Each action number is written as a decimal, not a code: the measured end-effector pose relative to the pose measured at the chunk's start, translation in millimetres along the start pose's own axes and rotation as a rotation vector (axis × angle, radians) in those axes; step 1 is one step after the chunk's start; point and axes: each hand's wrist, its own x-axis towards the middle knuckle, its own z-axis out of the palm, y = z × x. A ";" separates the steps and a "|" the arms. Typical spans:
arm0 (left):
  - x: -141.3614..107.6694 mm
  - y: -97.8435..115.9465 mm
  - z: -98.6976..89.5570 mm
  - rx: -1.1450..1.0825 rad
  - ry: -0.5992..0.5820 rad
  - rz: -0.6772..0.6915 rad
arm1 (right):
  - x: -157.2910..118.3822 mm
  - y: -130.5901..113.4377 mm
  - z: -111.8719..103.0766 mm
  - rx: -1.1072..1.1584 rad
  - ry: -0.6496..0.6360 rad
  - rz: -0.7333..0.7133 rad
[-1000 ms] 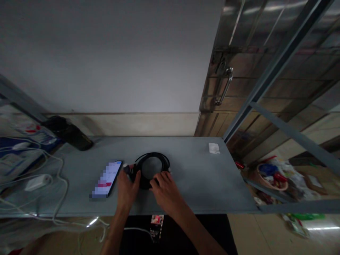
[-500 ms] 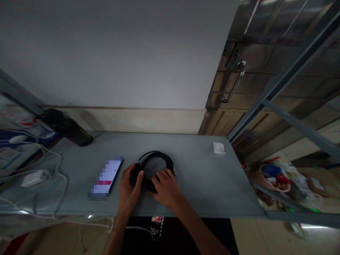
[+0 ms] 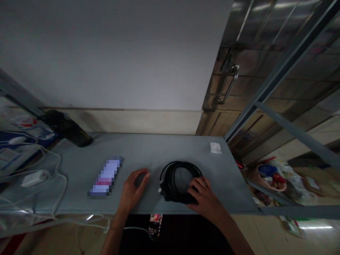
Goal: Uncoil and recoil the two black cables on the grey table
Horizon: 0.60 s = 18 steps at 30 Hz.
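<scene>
A coil of black cable [image 3: 172, 180] lies on the grey shelf top [image 3: 143, 147], with what looks like a connector at its left side. My right hand [image 3: 202, 194] grips the coil's right side, fingers curled over the strands; the thumb is partly hidden. To the left of the coil, apart from it, my left hand [image 3: 134, 186] is held with thumb and fingers spread and nothing between them. Further left a phone [image 3: 106, 177] lies with its screen lit and blurred out.
A dark bottle [image 3: 70, 131] lies tilted at the back left. White cables and a white adapter [image 3: 34, 178] are at the left. A scrap of white paper [image 3: 215, 148] sits at the back right. Metal frame bars [image 3: 265, 90] border the right side.
The cable coil has moved right with my right hand on it. My left hand has let go of the coil and now stands apart, open.
</scene>
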 end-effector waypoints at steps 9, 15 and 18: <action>1.6 -3.7 0.1 0.038 0.010 -0.003 | -17.4 36.9 -3.6 -0.115 0.139 0.071; 2.2 -6.7 -0.2 0.054 0.011 0.005 | -52.1 -13.8 19.7 -0.019 0.426 0.164; 2.1 -7.7 -0.1 0.064 0.012 0.004 | -80.1 -60.1 43.1 0.090 0.509 0.232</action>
